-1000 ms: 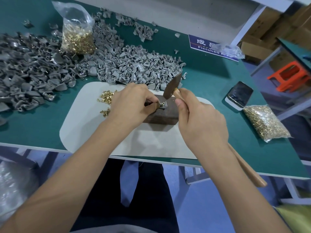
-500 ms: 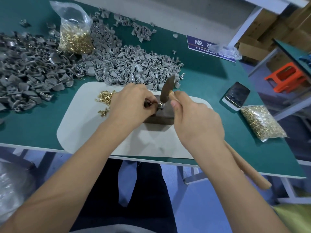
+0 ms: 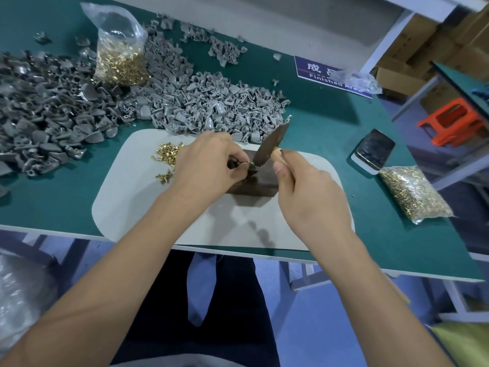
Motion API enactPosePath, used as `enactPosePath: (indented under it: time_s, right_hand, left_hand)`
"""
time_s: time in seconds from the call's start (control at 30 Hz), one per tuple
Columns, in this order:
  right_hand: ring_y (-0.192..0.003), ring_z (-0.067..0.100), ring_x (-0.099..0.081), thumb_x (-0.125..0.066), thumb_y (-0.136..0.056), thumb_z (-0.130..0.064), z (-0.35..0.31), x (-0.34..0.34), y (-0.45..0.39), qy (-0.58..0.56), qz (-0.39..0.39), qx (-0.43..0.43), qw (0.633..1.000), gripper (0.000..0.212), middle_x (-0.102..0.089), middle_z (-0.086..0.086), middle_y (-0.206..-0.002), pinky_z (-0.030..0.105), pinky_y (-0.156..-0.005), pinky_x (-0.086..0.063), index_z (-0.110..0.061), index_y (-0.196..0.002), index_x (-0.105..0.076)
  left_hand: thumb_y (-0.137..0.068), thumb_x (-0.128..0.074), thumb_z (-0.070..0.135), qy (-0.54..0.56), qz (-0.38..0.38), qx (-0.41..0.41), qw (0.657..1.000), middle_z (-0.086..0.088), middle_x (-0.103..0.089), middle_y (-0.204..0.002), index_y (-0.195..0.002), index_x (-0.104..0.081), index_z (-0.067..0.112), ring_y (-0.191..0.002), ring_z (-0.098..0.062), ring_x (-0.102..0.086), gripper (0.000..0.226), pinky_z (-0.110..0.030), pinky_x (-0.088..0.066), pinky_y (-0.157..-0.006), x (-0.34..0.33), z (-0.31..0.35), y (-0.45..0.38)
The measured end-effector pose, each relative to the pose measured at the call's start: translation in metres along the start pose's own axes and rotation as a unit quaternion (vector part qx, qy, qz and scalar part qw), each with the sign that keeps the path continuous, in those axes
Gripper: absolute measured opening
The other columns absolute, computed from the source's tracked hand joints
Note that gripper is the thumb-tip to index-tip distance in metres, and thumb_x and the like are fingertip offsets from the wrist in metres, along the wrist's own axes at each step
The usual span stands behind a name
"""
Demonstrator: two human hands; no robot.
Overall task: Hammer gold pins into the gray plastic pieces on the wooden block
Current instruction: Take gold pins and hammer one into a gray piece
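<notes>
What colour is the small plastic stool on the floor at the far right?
The small plastic stool is bright orange-red, seen best in the head view.

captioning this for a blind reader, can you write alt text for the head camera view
A person's left hand pinches a small gray plastic piece on a wooden block while the right hand holds a hammer with its head on it. Loose gold pins lie on a white mat; gray pieces are heaped behind.
</notes>
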State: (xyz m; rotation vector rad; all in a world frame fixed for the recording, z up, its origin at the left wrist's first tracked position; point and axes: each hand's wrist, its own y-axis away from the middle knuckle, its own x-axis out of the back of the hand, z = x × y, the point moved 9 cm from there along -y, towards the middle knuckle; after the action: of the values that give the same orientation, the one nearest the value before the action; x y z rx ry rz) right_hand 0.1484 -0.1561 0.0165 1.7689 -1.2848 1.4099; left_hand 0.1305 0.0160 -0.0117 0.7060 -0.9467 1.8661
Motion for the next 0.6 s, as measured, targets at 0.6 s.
enactPosePath:
  time_s: [0.6]
  right_hand:
    - [-0.080,0.033,-0.056,-0.038,-0.107,-0.044,0.013,0.007,0.000,-0.100,0.083,0.002,0.992,0.027,-0.062,-0.004,-0.081,0.044,-0.065,-0.047,-0.032,-0.118,-0.059]
  left_hand:
    - [-0.085,-0.076,0.038,0.000,-0.007,0.010,1.000,0.018,-0.057,-0.084,-0.085,-0.077,0.041,-0.095,-0.011,-0.054,0.003,-0.031,-0.040,-0.065,0.001,0.001,0.000]
